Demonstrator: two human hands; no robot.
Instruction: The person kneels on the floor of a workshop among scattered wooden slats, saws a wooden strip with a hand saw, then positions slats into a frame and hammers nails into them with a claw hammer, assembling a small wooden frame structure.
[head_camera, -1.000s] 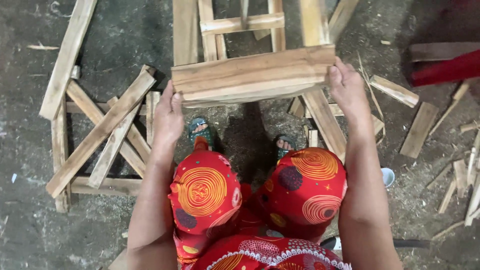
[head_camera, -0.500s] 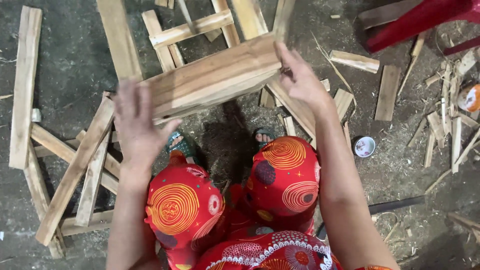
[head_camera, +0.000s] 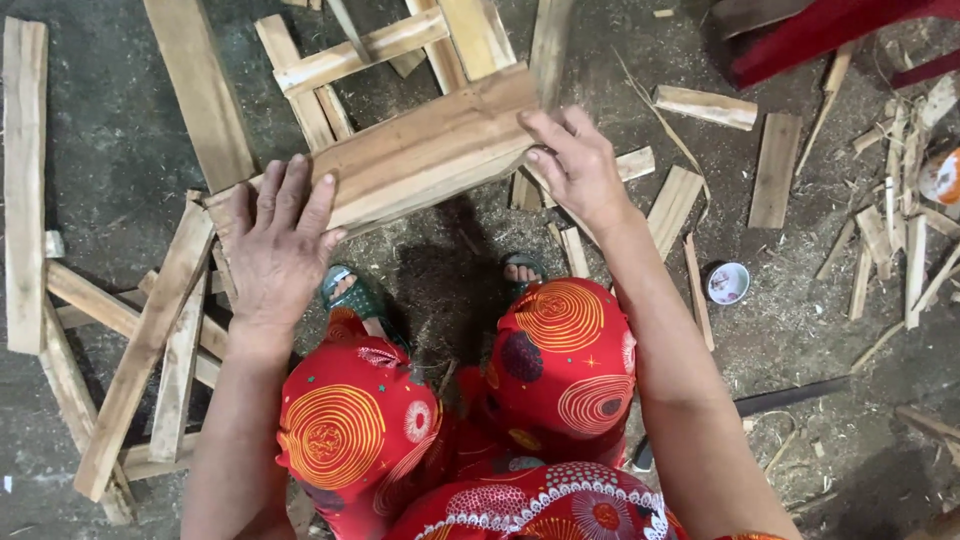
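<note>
A small wooden stool frame (head_camera: 420, 150) of pale slats stands on the dirt floor in front of my knees, its top plank tilted down to the left. My left hand (head_camera: 280, 240) lies flat on the plank's left end, fingers spread. My right hand (head_camera: 575, 165) grips the plank's right end, fingers curled over its edge. Below them are my knees in red patterned cloth (head_camera: 560, 350) and my feet in green sandals (head_camera: 355, 295).
A second rough wooden frame (head_camera: 130, 340) lies on the floor at left, beside a long plank (head_camera: 22, 180). Offcuts and splinters (head_camera: 775, 165) litter the right side. A small white cup (head_camera: 727, 283) sits on the floor. A red object (head_camera: 820, 30) stands at top right.
The view has swung right. The plank has tipped down at its left end. My left hand has moved from gripping the end to lying flat on top of it.
</note>
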